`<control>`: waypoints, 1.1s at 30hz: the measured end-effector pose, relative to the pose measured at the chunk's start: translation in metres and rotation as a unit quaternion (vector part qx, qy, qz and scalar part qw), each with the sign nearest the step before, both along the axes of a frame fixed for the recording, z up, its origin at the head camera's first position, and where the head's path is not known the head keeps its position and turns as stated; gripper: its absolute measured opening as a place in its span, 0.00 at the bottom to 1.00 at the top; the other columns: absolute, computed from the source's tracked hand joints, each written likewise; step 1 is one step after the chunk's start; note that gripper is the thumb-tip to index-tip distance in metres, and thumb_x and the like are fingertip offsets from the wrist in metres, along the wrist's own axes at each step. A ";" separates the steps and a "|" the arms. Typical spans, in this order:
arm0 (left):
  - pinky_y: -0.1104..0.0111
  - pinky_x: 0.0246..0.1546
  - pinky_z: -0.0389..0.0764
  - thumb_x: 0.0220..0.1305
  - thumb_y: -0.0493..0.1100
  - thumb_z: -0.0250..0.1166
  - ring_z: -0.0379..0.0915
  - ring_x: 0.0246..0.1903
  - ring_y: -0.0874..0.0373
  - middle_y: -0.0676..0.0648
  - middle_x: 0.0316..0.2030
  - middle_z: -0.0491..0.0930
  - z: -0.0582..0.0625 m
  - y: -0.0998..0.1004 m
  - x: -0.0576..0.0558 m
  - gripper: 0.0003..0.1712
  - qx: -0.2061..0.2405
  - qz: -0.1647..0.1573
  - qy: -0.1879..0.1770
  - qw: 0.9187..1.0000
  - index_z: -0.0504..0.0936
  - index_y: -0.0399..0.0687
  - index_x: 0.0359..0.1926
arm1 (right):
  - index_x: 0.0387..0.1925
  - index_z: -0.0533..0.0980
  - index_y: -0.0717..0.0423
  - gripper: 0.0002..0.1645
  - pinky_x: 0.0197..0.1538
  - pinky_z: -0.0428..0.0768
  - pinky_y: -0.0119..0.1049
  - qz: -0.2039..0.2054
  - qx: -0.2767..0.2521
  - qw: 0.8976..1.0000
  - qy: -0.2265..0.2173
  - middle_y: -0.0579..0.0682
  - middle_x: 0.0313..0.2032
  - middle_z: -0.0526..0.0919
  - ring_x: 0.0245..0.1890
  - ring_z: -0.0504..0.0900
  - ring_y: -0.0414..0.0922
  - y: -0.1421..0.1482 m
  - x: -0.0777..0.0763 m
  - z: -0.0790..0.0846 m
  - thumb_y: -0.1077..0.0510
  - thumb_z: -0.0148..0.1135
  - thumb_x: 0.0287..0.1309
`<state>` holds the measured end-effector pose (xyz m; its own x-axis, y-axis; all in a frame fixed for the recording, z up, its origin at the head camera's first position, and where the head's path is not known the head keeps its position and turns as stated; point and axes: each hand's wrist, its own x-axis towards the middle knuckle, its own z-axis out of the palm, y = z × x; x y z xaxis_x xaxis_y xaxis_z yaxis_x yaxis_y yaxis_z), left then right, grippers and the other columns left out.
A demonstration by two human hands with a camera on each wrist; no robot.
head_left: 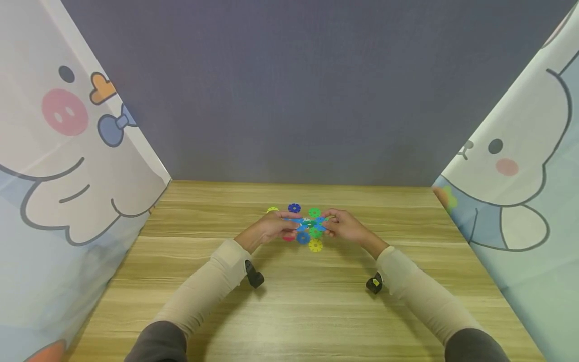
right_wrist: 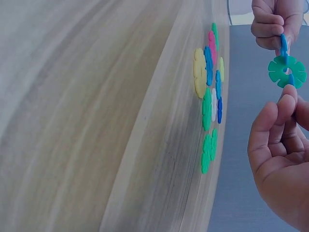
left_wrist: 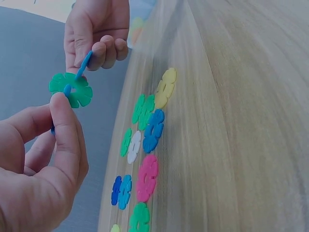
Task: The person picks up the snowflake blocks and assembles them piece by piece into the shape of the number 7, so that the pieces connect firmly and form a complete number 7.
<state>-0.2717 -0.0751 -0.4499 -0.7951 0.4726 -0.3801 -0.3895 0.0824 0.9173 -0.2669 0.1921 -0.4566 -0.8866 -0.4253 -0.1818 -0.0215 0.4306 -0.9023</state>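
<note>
- Green notched disc (left_wrist: 82, 95), one: held up between the two hands, above the tabletop and apart from it.
- Left-side blue disc (right_wrist: 284, 45), one: edge-on, meeting the green disc near its centre hole; pinched between the thumb and fingers of the left hand (head_left: 275, 225).
- Right-side blue disc (left_wrist: 84, 65), one: tilted, its edge at the green disc's rim; pinched between the thumb and fingers of the right hand (head_left: 346, 225).
- Seating of both joints: depth cannot be told.
- Hazard, judged: uneven pushing could twist the green disc out of a slot; neither hand appears to grip it directly.
- Hazard, judged: thin edges offer little hold, so a slipped pinch could drop pieces onto those below and scatter them.
- Loose discs, flat beneath: yellow disc (head_left: 315, 245), pink disc (left_wrist: 147, 178), white disc (left_wrist: 134, 147), dark-blue disc (head_left: 294, 207), others.
- Tabletop (head_left: 316, 311): wood-grained.
- Grey panel (head_left: 294, 90): behind.
</note>
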 end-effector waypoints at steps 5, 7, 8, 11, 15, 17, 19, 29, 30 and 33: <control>0.75 0.35 0.87 0.69 0.29 0.63 0.82 0.27 0.63 0.50 0.28 0.83 0.002 0.001 0.001 0.29 0.001 0.002 -0.003 1.000 0.71 0.36 0.70 | 0.62 0.72 0.64 0.18 0.38 0.85 0.44 0.006 0.001 1.000 0.011 0.64 0.34 0.83 0.35 0.82 0.59 -0.001 0.001 0.001 0.61 0.54 0.76; 0.75 0.34 0.86 0.69 0.28 0.63 0.82 0.27 0.63 0.49 0.28 0.83 0.002 0.002 0.002 0.29 0.001 0.007 -0.007 1.000 0.72 0.36 0.69 | 0.62 0.72 0.65 0.18 0.38 0.86 0.45 0.011 0.001 1.000 0.016 0.66 0.34 0.83 0.35 0.82 0.59 -0.001 0.002 0.002 0.62 0.54 0.75; 0.74 0.34 0.86 0.68 0.28 0.63 0.82 0.27 0.62 0.49 0.29 0.83 0.003 0.003 0.002 0.28 0.001 0.008 -0.008 1.000 0.73 0.36 0.69 | 0.62 0.72 0.64 0.18 0.39 0.86 0.46 0.011 0.001 1.000 0.017 0.65 0.34 0.83 0.35 0.82 0.58 -0.001 0.002 0.002 0.62 0.54 0.75; 0.73 0.33 0.86 0.68 0.28 0.63 0.82 0.26 0.62 0.48 0.29 0.83 0.002 0.005 0.001 0.28 -0.007 0.008 -0.011 1.000 0.74 0.37 0.68 | 0.61 0.73 0.63 0.18 0.41 0.86 0.49 0.013 0.004 1.000 0.016 0.67 0.35 0.84 0.35 0.83 0.60 -0.001 0.004 0.003 0.61 0.55 0.75; 0.71 0.34 0.86 0.68 0.28 0.64 0.81 0.24 0.62 0.48 0.27 0.83 0.003 0.007 0.000 0.27 -0.015 0.004 -0.017 1.000 0.75 0.38 0.68 | 0.61 0.73 0.63 0.18 0.43 0.85 0.51 0.011 0.002 1.000 0.007 0.67 0.34 0.83 0.37 0.82 0.62 -0.002 0.007 0.006 0.60 0.55 0.75; 0.70 0.35 0.86 0.68 0.28 0.64 0.81 0.24 0.62 0.49 0.26 0.83 0.004 0.007 0.000 0.27 -0.017 0.005 -0.019 1.000 0.76 0.39 0.67 | 0.61 0.73 0.63 0.18 0.45 0.86 0.51 0.009 -0.002 1.000 0.005 0.67 0.34 0.83 0.38 0.82 0.63 -0.002 0.008 0.005 0.61 0.55 0.75; 0.69 0.35 0.86 0.68 0.29 0.64 0.81 0.24 0.62 0.49 0.26 0.83 0.005 0.007 0.001 0.27 -0.018 0.006 -0.021 1.000 0.77 0.40 0.67 | 0.61 0.73 0.63 0.17 0.45 0.86 0.53 0.008 -0.006 1.000 0.005 0.68 0.35 0.83 0.38 0.82 0.64 -0.002 0.008 0.006 0.62 0.54 0.75; 0.70 0.35 0.86 0.68 0.29 0.64 0.81 0.25 0.61 0.48 0.28 0.83 0.006 0.008 0.000 0.25 -0.018 0.006 -0.022 1.000 0.78 0.40 0.66 | 0.59 0.73 0.67 0.17 0.42 0.87 0.50 0.005 -0.016 1.000 0.010 0.64 0.32 0.84 0.34 0.84 0.55 -0.003 0.007 0.004 0.64 0.55 0.74; 0.70 0.35 0.87 0.68 0.29 0.64 0.81 0.25 0.61 0.48 0.28 0.83 0.005 0.008 0.000 0.25 -0.019 0.004 -0.020 1.000 0.77 0.40 0.66 | 0.59 0.73 0.67 0.17 0.43 0.87 0.50 0.004 -0.016 1.000 0.010 0.63 0.32 0.84 0.34 0.84 0.54 -0.003 0.007 0.004 0.64 0.56 0.74; 0.71 0.36 0.87 0.68 0.30 0.64 0.82 0.25 0.62 0.48 0.30 0.83 0.003 0.006 0.000 0.26 -0.022 0.001 -0.014 1.000 0.77 0.40 0.66 | 0.60 0.73 0.68 0.18 0.44 0.87 0.51 0.004 -0.016 1.000 0.008 0.63 0.33 0.84 0.34 0.84 0.53 -0.005 0.005 0.003 0.64 0.56 0.74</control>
